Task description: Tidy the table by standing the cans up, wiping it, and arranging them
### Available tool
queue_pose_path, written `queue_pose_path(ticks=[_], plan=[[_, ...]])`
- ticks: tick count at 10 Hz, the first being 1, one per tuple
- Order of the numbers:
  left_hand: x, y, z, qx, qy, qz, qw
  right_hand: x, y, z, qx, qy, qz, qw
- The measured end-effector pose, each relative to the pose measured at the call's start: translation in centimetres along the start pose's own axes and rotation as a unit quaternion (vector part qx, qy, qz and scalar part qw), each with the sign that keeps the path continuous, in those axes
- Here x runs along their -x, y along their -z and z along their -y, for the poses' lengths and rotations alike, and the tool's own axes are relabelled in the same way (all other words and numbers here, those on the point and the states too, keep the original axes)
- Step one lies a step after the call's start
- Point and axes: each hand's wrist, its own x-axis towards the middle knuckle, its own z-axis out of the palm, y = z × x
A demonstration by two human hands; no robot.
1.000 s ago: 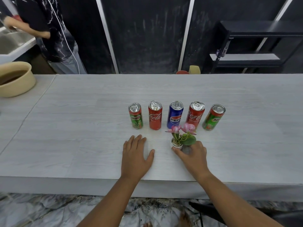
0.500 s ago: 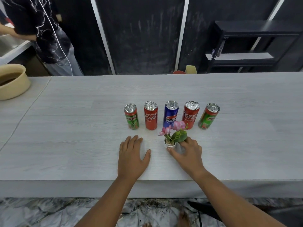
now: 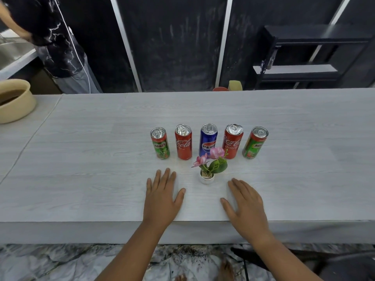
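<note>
Several cans stand upright in a row on the grey table (image 3: 81,179): a green Milo can (image 3: 160,143), a red Coca-Cola can (image 3: 183,142), a blue Pepsi can (image 3: 208,138), a second red Coca-Cola can (image 3: 232,141) and a second Milo can (image 3: 255,142). A small white pot with pink flowers (image 3: 207,175) stands in front of the Pepsi can. My left hand (image 3: 162,197) lies flat on the table left of the pot, fingers apart. My right hand (image 3: 246,203) lies flat to the pot's right, empty and apart from it.
A beige bowl (image 3: 15,102) sits at the far left of the table. Behind the table's left end stands a person in a dark shirt (image 3: 54,37). A black shelf unit (image 3: 304,57) is at the back right. The table's front edge runs just under my wrists.
My right hand has let go of the flower pot and drawn back to lie flat on the table. The pot now stands free. My left hand has stayed in place.
</note>
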Motion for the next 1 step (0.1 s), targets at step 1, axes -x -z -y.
queue_pose_path(ticks=[1], plan=[[2.05,-0.47,0.14,-0.005,-0.025,-0.007,1.000,1.65,0.16,-0.97,0.028,0.008,0.010,1.000]])
